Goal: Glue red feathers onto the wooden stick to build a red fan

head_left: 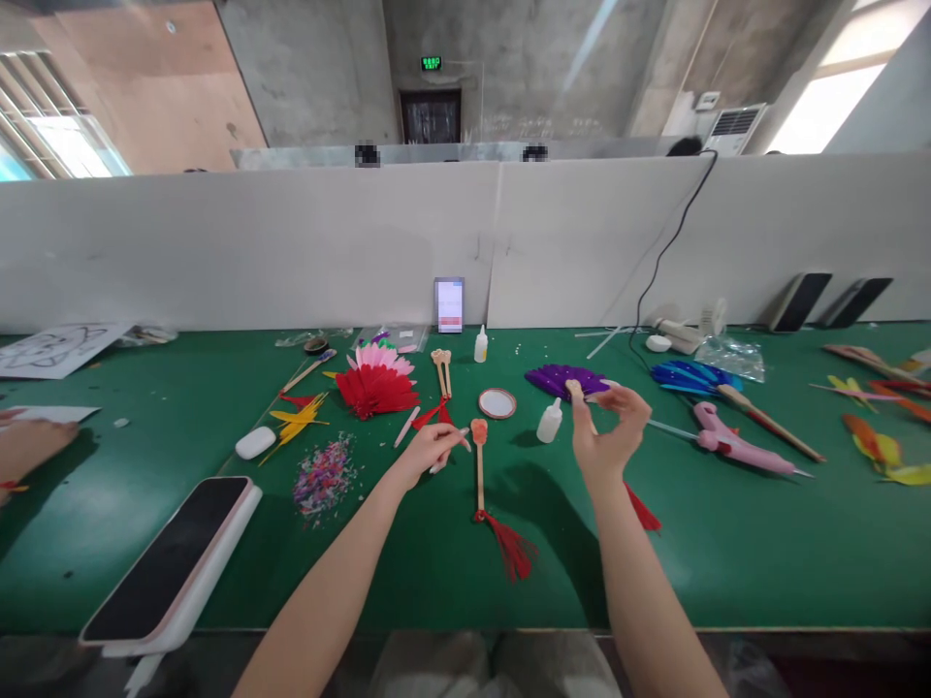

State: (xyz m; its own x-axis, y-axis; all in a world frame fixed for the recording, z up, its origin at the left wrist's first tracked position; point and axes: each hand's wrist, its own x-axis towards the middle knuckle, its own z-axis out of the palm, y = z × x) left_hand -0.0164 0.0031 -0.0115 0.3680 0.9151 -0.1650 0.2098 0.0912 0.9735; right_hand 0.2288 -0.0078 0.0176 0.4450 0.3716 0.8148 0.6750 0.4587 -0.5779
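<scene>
My left hand [434, 449] hovers just left of a wooden fan handle [480, 475], fingers loosely bent, thumb apart, nothing visible in it. That handle has an orange-coated head and a red tassel [513, 548]. Over the handle end of a purple feather fan [557, 380] is my right hand [609, 431], thumb and fingers spread with a gap between them. Part of that fan's handle is hidden by the hand; a red tassel [641, 506] shows beyond the wrist. Between my hands stand a white glue bottle [550, 423] and a round, white-centred lid or dish [497, 403].
Left lie red and pink feather fans [376, 388], yellow feathers [295, 424], confetti-like bits [325, 478] and a phone on a white block [171, 562]. Right are a blue feather fan [694, 376] and pink glue gun [742, 449]. Another person's hand [36, 444] is far left.
</scene>
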